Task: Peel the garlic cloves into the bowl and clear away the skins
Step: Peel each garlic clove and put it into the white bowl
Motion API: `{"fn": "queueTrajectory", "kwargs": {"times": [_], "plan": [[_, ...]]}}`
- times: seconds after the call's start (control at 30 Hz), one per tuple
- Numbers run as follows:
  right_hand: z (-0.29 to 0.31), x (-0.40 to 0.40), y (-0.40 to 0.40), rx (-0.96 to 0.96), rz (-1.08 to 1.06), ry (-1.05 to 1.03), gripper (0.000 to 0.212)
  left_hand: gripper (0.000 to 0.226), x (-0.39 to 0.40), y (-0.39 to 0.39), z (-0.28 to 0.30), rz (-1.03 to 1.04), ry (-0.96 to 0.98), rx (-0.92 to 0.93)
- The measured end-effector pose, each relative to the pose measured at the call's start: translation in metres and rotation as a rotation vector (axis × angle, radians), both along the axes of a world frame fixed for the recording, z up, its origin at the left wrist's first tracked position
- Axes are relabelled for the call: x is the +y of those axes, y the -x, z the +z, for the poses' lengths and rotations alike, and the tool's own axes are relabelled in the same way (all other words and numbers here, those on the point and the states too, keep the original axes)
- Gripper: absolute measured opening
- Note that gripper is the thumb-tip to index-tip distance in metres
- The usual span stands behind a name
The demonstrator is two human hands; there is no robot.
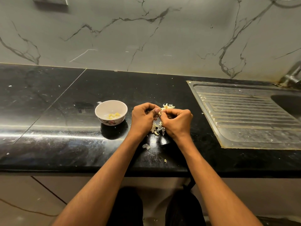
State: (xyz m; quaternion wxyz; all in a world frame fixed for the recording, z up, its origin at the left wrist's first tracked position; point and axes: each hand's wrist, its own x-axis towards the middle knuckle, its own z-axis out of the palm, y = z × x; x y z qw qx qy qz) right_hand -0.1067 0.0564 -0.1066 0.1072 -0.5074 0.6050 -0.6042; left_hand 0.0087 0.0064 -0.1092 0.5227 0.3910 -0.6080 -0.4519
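Both hands are working together over the dark surface [68,131] — the left hand [142,119] and the right hand [176,122] are each pinching one garlic clove [159,113] between curled fingers [157,110]. Loose skins [155,128] are lying just beneath the fingers and just beyond them. The bowl [111,111], holding peeled cloves [114,115], is sitting near the left fingers, on their outer side.

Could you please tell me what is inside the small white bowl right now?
The bowl holds a few peeled yellow garlic cloves near its front; its near wall hides whatever lies lowest behind it.
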Motion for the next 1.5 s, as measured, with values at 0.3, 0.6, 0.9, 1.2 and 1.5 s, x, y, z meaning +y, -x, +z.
{"fn": "queueTrajectory", "kwargs": {"times": [0.3,0.6,0.9,1.2,1.5], "plan": [[0.002,-0.004,0.006,-0.089,-0.058,-0.01,0.018,0.012,-0.001,0.001,-0.002,-0.057,-0.039,0.024],[0.002,0.003,0.017,-0.1,-0.066,0.018,0.012,0.013,0.001,-0.002,0.002,-0.086,-0.085,0.08],[-0.005,0.003,0.019,0.233,-0.081,-0.014,0.023,0.006,0.002,-0.007,0.005,-0.119,-0.163,0.176],[-0.003,0.008,0.013,0.244,0.05,0.163,0.022,0.019,0.003,-0.008,0.007,-0.142,-0.173,0.189],[-0.004,0.009,0.012,0.269,0.081,0.178,0.01,0.009,0.002,-0.006,0.006,-0.129,-0.195,0.159]]}}
